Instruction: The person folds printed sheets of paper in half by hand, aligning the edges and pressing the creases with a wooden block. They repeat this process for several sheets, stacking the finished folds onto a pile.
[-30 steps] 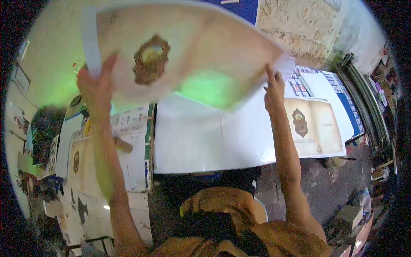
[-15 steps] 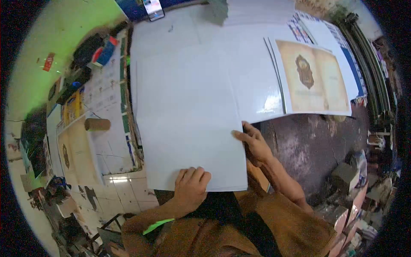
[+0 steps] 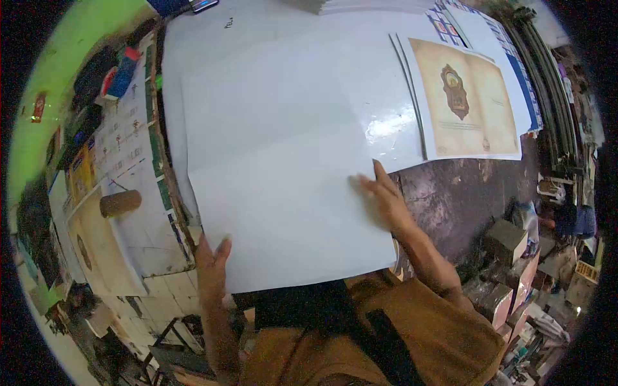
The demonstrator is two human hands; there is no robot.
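Large white paper sheets (image 3: 290, 193) lie in front of me, their near edge close to my body. My left hand (image 3: 214, 260) is at their lower left edge, thumb over the paper and fingers outside it, spread apart. At the right edge, my right hand (image 3: 389, 202) has its index finger stretched out and its thumb apart over the paper, blurred by motion. Neither hand shows a firm grip. To the right of the sheets lies a printed spread (image 3: 467, 103) with a brown clock picture.
On the left surface lie a brown cardboard roll (image 3: 121, 204) and another beige print (image 3: 103, 241). A phone (image 3: 204, 5) is at the top edge. More white paper (image 3: 376, 6) sits at the back. Boxes (image 3: 505, 241) stand at the lower right.
My left hand has moved from the near edge to the left side of the sheets. My right hand's fingers have loosened and spread at the right edge. The view has shifted slightly.
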